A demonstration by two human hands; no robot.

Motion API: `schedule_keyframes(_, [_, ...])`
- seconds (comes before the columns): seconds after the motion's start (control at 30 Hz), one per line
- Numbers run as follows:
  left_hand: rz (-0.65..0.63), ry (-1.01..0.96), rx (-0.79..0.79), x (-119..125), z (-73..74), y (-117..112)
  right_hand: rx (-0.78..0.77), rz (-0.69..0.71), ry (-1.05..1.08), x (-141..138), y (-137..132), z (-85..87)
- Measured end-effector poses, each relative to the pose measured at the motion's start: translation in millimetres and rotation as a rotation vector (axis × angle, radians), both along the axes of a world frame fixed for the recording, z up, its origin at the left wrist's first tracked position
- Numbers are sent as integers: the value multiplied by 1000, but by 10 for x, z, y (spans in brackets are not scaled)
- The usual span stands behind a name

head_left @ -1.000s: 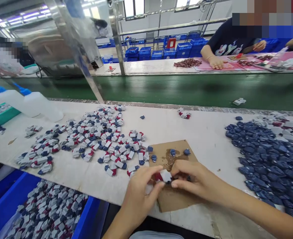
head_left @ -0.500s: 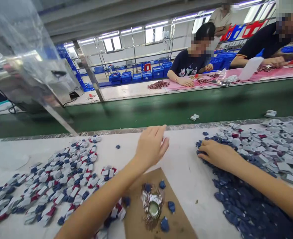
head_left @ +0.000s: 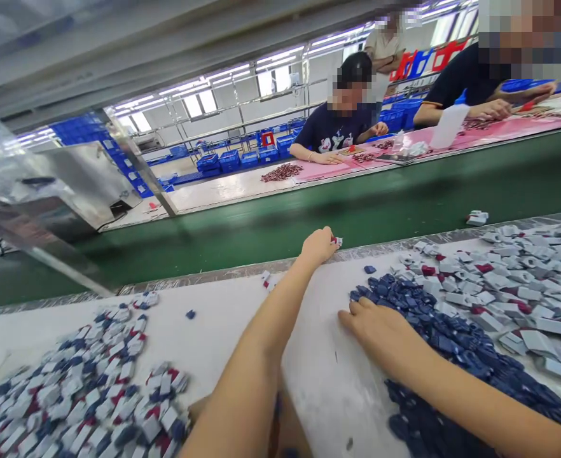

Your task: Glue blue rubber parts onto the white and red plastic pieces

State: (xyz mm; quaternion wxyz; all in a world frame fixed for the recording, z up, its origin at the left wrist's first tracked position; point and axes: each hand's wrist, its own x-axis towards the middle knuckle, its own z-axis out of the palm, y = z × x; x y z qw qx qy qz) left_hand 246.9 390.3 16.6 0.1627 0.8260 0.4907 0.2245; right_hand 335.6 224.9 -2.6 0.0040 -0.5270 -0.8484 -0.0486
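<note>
The grey-and-red piece [head_left: 339,242] is at the fingertips of my left hand [head_left: 319,247], at the far edge of the counter [head_left: 318,299], where its metal strip [head_left: 223,275] meets the green belt [head_left: 233,235]. My fingers are bent over its left side; I can't tell whether they pinch it or only touch it. My two hands are apart. My right hand [head_left: 373,324] is palm down at the left border of the heap of dark blue pieces [head_left: 452,343], its fingertips bent down and partly hidden, so I can't tell if they have hold of one.

A single blue piece [head_left: 369,269] lies just beyond that heap, toward the far edge. The heap of grey pieces [head_left: 538,299], with some red among them, spreads over the counter's far right corner. Just left of my left forearm, near the far edge, is a partly covered small piece [head_left: 267,280]. Beneath that arm, toward the near edge, shows some cardboard [head_left: 292,426]. The mixed grey, red and blue heap [head_left: 70,407] fills the near left part.

On the belt's right stretch sits a grey lump [head_left: 477,218]. Across it, a co-worker in a dark shirt [head_left: 331,130] rests a hand on a pink sheet [head_left: 318,173], near a reddish-brown pile [head_left: 282,172].
</note>
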Motion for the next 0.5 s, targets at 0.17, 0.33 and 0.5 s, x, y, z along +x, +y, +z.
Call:
schedule_keyframes(0.17, [37,-275,-11,-926,343,-954,-132,-31,105,-45,40,-3])
schedule_keyframes(0.33, [270,-477,-79,-2206,492,-2302,-156,18,277,-307,-154,-50])
schedule_keyframes(0.5, [710,-1052,-287,-2736,221,-3345,-227,196,368,-842,-754,91])
